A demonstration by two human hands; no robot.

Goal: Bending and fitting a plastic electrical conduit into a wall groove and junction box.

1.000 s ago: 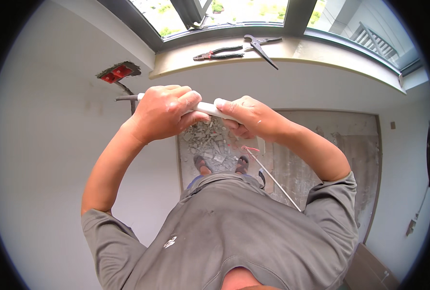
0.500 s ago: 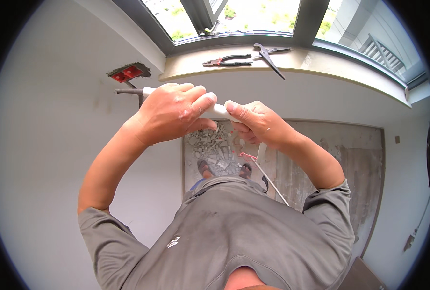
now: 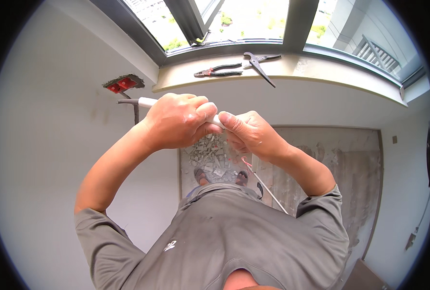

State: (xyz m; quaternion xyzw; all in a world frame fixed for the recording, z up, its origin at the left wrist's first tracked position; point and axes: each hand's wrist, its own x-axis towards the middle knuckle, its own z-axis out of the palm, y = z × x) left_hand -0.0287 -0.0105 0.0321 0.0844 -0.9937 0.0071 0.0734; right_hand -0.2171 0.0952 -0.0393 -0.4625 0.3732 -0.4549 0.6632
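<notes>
A white plastic pipe (image 3: 147,102) runs between my two hands at chest height. My left hand (image 3: 179,121) is wrapped round it, and a short length sticks out past the knuckles. At that end a thin dark rod-like piece (image 3: 127,101) lines up with the pipe; whether it is inside cannot be made out. My right hand (image 3: 249,133) grips the pipe close beside the left, thumb pressed along the top. Below the right hand a pale length hangs down, partly hidden by the fingers. Near it are a pink-red cord (image 3: 245,162) and a thin white rod (image 3: 271,196).
Red-handled pliers (image 3: 218,71) and a black-handled cutting tool (image 3: 259,70) lie on the window sill (image 3: 316,70). Red socket boxes (image 3: 121,84) sit in a rough wall opening at left. Rubble (image 3: 208,153) covers the floor by my feet. An open window (image 3: 191,24) stands ahead.
My left fingers and thumb have closed more tightly round the pipe. Both hands have come closer together and sit slightly lower in view. The view itself has shifted a little.
</notes>
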